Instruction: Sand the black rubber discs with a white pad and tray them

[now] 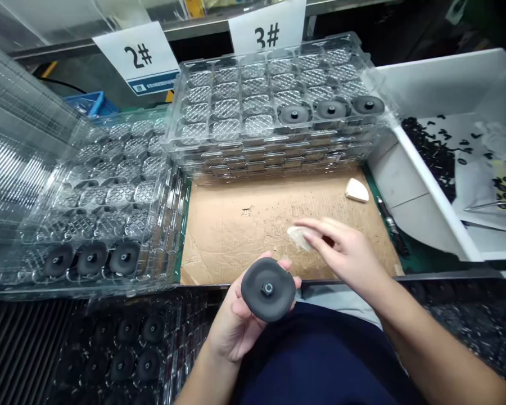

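**Hand-held disc, L palm; R hand at cloth wad**

Current op: manual handling of one dark grey moulded disc (263, 292) w/ metal centre boss (268, 289), boss facing up. Disc sits above the front edge of the cardboard sheet (231, 230), cradled in the L hand (236, 320): fingers curl up behind it, palm under, grip closed but light. R hand (343, 247) is beside it over the cardboard, fingers together and extended, tips on or just over a white cloth wad (298, 238) (pinch vs. touch: cannot tell from this view). A second white pad (356, 190) lies apart at the sheet's far R corner.

Surroundings: clear blister-tray stacks flank the sheet, R-side stack (270, 149) under the 3# card (267, 25), L-side stack (105, 197) nearer the 2# card (137, 56). Each top tray holds three matching discs, e.g. (294, 114). White bin (430, 197) at far R holds small black parts (430, 152).
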{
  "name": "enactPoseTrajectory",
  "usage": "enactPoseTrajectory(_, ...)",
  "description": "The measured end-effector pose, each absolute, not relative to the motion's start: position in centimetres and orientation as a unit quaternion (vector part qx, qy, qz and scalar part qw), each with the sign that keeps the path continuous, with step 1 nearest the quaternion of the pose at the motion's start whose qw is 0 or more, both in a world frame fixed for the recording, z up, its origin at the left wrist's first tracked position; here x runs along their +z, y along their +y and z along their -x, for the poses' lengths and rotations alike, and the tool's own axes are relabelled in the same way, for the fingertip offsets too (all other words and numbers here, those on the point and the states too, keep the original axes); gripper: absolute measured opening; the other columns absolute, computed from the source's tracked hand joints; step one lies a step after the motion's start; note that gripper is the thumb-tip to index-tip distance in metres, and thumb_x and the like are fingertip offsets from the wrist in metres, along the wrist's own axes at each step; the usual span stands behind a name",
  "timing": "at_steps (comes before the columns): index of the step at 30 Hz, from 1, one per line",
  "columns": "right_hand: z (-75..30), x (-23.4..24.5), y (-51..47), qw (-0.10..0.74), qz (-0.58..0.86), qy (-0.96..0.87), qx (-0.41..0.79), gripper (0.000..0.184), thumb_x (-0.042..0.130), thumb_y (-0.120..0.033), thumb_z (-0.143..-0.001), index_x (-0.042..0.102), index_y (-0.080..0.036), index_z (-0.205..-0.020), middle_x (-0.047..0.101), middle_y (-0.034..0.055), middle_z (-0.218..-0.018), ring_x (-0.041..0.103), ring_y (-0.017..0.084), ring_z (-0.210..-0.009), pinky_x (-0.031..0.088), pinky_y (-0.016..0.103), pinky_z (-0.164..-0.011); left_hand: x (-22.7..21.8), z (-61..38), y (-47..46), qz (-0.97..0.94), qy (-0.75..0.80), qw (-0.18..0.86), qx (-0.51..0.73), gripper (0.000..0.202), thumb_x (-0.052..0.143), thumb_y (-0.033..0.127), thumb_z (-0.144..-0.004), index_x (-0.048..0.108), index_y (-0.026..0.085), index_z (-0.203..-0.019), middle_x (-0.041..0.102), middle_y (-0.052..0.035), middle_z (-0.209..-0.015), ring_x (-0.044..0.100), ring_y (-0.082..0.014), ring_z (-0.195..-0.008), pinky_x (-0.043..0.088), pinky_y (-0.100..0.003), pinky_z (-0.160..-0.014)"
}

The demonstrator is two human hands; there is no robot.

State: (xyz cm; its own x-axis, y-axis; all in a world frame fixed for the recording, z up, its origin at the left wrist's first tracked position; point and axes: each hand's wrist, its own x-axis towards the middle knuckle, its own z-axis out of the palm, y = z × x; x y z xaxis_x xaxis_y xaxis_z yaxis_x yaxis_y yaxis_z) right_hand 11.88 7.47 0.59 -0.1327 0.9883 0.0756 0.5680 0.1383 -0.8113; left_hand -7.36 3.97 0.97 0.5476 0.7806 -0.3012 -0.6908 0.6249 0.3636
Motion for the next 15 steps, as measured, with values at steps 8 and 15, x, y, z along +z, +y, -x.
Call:
enactPoseTrajectory(8, -11.3, -5.2, 1.4, 0.231, 0.564, -0.669, 0.425, 0.024, 0.046, -0.026, -0.093, 0.066, -0.022, -0.107, 0.069, 0.0039, -0.094, 0.065, 0.020, -0.085, 0.052, 0.032, -0.074, -0.2, 8.3, 4.0, -0.083, 0.212, 0.879, 0.419, 0.055, 0.076, 0.040, -0.066, 0.062, 0.025, -0.117, 0.064, -0.0033, -0.123, 0.062, -0.0243, -0.108, 0.056, -0.027, -0.083)
enactPoseTrajectory(15, -10.5, 4.9, 5.2, 0.402, 0.465, -0.749, 0.248, 0.025, 0.045, -0.018, -0.096, 0.059, -0.023, -0.116, 0.066, 0.0025, -0.098, 0.059, 0.015, -0.083, 0.042, 0.027, -0.069, 0.9, 7.3, 4.1, -0.125, 0.291, 0.853, 0.416, 0.056, 0.083, 0.042, -0.056, 0.067, 0.022, -0.107, 0.070, -0.0035, -0.104, 0.067, -0.0223, -0.094, 0.056, -0.026, -0.078)
